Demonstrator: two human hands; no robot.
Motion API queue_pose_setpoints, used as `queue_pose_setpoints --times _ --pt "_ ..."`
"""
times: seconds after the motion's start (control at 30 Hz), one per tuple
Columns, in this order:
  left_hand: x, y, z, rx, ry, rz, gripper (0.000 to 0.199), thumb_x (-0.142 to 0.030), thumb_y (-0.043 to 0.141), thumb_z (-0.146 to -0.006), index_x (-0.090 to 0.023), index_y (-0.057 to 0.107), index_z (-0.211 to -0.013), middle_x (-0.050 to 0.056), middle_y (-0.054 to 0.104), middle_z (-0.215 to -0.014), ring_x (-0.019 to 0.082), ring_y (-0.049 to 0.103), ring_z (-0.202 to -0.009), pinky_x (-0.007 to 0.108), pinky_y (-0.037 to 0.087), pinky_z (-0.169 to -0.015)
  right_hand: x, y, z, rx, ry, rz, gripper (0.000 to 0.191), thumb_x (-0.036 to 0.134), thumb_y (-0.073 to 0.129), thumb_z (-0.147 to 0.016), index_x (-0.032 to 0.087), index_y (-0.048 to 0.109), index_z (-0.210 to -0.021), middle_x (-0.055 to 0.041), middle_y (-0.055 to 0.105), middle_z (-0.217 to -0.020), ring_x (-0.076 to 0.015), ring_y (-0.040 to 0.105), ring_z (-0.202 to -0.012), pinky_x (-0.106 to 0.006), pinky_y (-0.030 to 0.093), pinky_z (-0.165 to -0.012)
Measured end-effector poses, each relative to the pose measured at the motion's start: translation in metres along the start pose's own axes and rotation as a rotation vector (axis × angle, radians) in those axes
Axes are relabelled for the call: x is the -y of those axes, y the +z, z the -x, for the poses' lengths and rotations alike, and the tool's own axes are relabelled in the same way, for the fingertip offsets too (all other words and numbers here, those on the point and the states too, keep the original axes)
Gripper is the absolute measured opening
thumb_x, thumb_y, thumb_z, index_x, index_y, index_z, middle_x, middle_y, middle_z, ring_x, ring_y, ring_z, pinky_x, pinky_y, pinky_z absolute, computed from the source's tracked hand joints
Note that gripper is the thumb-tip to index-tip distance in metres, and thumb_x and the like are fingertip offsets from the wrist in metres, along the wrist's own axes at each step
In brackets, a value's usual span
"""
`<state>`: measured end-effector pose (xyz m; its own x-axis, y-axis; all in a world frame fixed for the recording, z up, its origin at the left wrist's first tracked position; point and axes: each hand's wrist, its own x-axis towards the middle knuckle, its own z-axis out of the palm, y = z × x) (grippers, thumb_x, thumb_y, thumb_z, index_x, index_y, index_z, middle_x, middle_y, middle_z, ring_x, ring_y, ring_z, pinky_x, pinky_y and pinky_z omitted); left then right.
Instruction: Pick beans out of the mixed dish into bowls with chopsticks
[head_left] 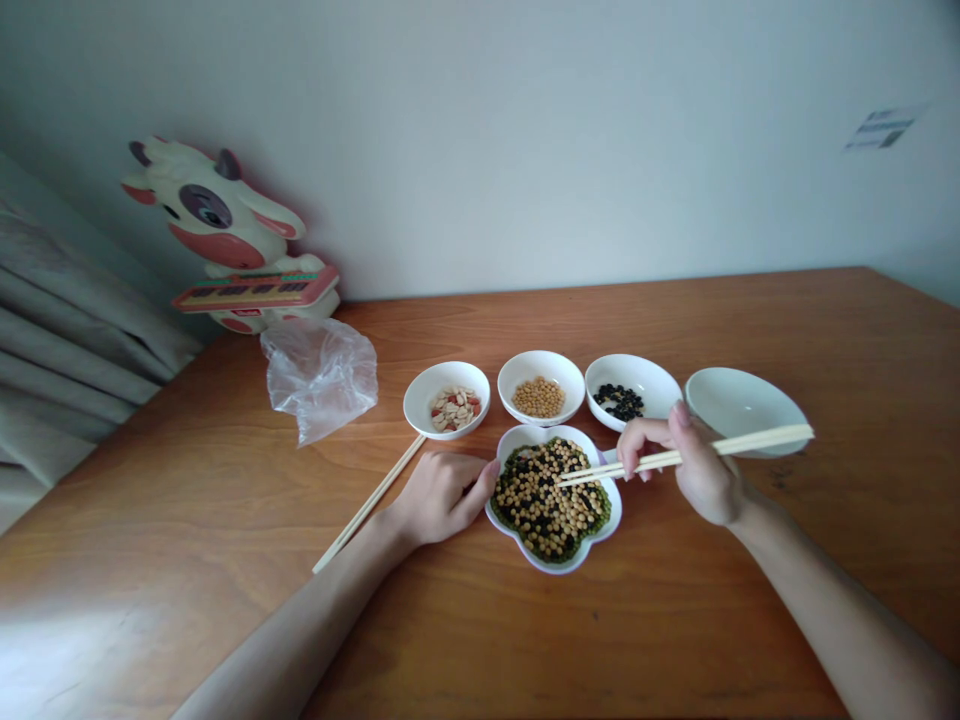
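Note:
A flower-shaped white dish [513, 534] holds mixed yellow, black and green beans. My right hand [686, 460] grips a pair of light wooden chopsticks [765, 438], whose tips touch the beans near the dish's middle. At the dish's left rim rests my left hand [448, 495], its thumb against the edge and its other fingers curled. Behind the dish stand a white bowl of pale and reddish pieces [446, 378], a bowl of yellow beans [540, 365], a bowl of black beans [637, 372] and a bowl with nothing visible in it [742, 405].
A second pair of chopsticks [371, 502] lies left of the dish, partly behind my left forearm. Farther back are a crumpled clear plastic bag [322, 375] and a cow-shaped toy keyboard [251, 290]. The wooden table [600, 640] meets a wall behind.

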<state>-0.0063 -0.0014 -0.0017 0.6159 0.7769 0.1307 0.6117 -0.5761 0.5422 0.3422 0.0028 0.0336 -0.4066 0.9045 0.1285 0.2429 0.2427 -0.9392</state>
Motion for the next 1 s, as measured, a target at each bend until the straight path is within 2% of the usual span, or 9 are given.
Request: queue_pose_setpoints --times 0.3,0.53,0.73,1.0 --pt "-0.0001 -0.0004 0.0005 0.001 0.000 -0.003 0.052 -0.037 0.032 -0.114 -0.018 0.049 -0.070 0.001 0.054 -0.065 0.012 0.043 -0.057 0.029 0.032 -0.062 0.0027 0.0013 -0.0006 0.026 0.011 -0.048 0.089 0.075 0.008 -0.105 0.023 0.072 -0.073 -0.0086 0.068 -0.072 -0.0234 0.059 -0.066 -0.037 0.046 -0.063" --pt "-0.0005 -0.0001 -0.0005 0.002 0.005 0.007 0.051 -0.036 0.032 -0.114 -0.018 0.049 -0.070 0.001 0.055 -0.064 0.012 0.044 -0.057 0.029 0.032 -0.062 0.0045 0.0029 -0.0011 -0.009 0.011 -0.041 0.089 0.076 0.011 -0.104 0.023 0.073 -0.070 -0.0083 0.067 -0.069 -0.0230 0.059 -0.065 -0.036 0.045 -0.061" --pt "0.0000 -0.0004 -0.0002 0.011 -0.016 0.007 0.050 -0.038 0.032 -0.114 -0.018 0.045 -0.070 0.000 0.054 -0.065 0.012 0.042 -0.058 0.029 0.032 -0.063 0.0035 0.0011 -0.0013 0.023 0.025 -0.070 0.090 0.079 0.009 -0.102 0.023 0.073 -0.072 -0.0089 0.068 -0.071 -0.0237 0.059 -0.066 -0.036 0.046 -0.060" --pt "-0.0008 -0.0010 -0.0006 0.026 -0.033 0.019 0.050 -0.039 0.031 -0.114 -0.018 0.045 -0.071 0.000 0.055 -0.066 0.012 0.043 -0.058 0.028 0.032 -0.063 0.0051 0.0034 -0.0005 -0.006 0.001 -0.037 0.088 0.075 0.010 -0.105 0.022 0.072 -0.071 -0.0081 0.067 -0.069 -0.0222 0.058 -0.065 -0.035 0.045 -0.060"
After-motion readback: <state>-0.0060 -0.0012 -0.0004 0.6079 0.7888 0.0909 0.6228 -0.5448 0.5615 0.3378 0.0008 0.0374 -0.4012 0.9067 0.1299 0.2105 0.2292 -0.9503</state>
